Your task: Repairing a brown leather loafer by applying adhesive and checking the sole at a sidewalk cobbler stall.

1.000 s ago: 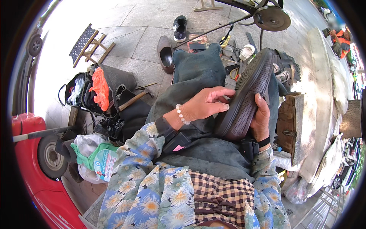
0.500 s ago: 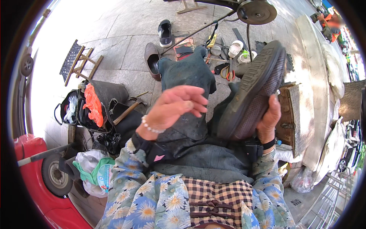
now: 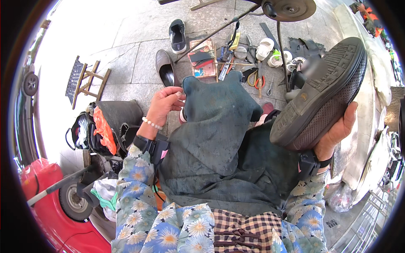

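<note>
My right hand (image 3: 337, 131) grips a brown shoe (image 3: 337, 101) with a perforated upper. Its worn, dark sole faces up and left, and the heel end points toward my lap. To the left of my knee, my left hand (image 3: 163, 107) is closed, thumb and fingertips pressed together. Whatever lies between those fingers is hidden. A dark apron (image 3: 211, 130) covers my lap and knees. Beyond my left hand, a brown slip-on shoe (image 3: 166, 69) rests on the paving, with a dark sneaker (image 3: 178, 37) farther off.
Scissors (image 3: 256, 80), a pad with red and black pieces (image 3: 201, 59) and white rolls (image 3: 265, 48) lie ahead. A metal machine leg (image 3: 282, 55) rises there. At left are a folding stool (image 3: 87, 80), a dark bucket (image 3: 122, 111) and a red vehicle (image 3: 59, 211).
The gripped shoe has moved right, farther from my lap. My left hand has gone from above my lap to the left of my knee, its fingers now drawn together.
</note>
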Demonstrator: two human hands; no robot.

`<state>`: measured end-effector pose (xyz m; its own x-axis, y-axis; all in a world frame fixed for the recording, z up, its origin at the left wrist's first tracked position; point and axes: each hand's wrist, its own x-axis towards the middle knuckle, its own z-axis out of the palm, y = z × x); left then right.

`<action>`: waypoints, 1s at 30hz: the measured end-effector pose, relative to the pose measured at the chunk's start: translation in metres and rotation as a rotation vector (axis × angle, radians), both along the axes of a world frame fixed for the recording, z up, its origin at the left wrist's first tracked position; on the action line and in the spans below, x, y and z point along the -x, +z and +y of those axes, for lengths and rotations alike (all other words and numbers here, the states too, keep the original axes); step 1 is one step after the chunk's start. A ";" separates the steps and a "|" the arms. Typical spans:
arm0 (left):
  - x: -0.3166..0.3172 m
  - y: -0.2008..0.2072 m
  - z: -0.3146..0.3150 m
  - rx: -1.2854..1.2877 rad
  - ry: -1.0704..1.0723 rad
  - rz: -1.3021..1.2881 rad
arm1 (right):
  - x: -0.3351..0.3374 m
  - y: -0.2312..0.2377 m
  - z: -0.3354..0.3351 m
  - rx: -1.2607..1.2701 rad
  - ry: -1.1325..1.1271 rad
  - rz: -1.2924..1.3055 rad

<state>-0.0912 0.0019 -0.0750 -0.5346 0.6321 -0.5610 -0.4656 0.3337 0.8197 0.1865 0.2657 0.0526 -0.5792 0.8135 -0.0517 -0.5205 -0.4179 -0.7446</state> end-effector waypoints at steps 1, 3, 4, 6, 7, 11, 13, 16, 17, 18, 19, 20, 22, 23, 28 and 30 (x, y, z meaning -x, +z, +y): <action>0.003 -0.008 0.006 0.064 -0.022 0.011 | -0.001 -0.008 0.003 0.020 -0.046 -0.025; 0.009 -0.029 0.018 0.115 -0.061 0.019 | -0.003 -0.017 0.006 0.050 -0.092 -0.051; 0.009 -0.039 0.026 0.181 -0.122 0.102 | -0.004 -0.019 0.006 0.061 -0.078 -0.036; 0.005 -0.054 0.044 0.265 -0.297 0.260 | -0.010 -0.021 0.004 0.078 -0.055 -0.008; 0.004 -0.068 0.039 0.290 -0.291 0.263 | -0.009 -0.022 0.001 0.099 -0.034 0.015; -0.019 -0.082 0.042 0.032 -0.396 0.227 | 0.007 -0.019 0.000 0.052 0.164 0.209; -0.022 -0.073 0.035 0.062 -0.382 0.102 | 0.021 -0.014 -0.007 0.086 -0.144 0.039; -0.027 -0.089 0.034 -0.033 -0.391 0.047 | -0.005 -0.016 -0.002 0.083 -0.349 -0.103; -0.028 -0.096 0.036 -0.036 -0.391 0.039 | -0.020 -0.022 0.001 0.075 -0.232 -0.061; -0.027 -0.099 0.032 -0.038 -0.379 0.087 | -0.021 -0.026 -0.001 0.088 -0.221 -0.061; -0.025 -0.102 0.026 -0.040 -0.366 0.134 | -0.022 -0.031 -0.002 0.094 -0.219 -0.042; -0.024 -0.102 0.020 -0.025 -0.352 0.135 | -0.021 -0.036 -0.003 0.102 -0.216 -0.023; -0.020 -0.094 0.022 0.020 -0.372 0.052 | -0.014 -0.038 -0.001 0.108 -0.189 -0.022; -0.017 -0.091 0.028 0.026 -0.360 0.051 | -0.010 -0.039 -0.001 0.116 -0.167 -0.017; -0.026 -0.109 0.037 0.107 -0.296 0.120 | 0.023 -0.059 -0.022 0.251 0.018 0.028; -0.027 -0.121 0.033 -0.085 -0.349 0.293 | 0.031 -0.062 -0.028 0.277 0.064 0.042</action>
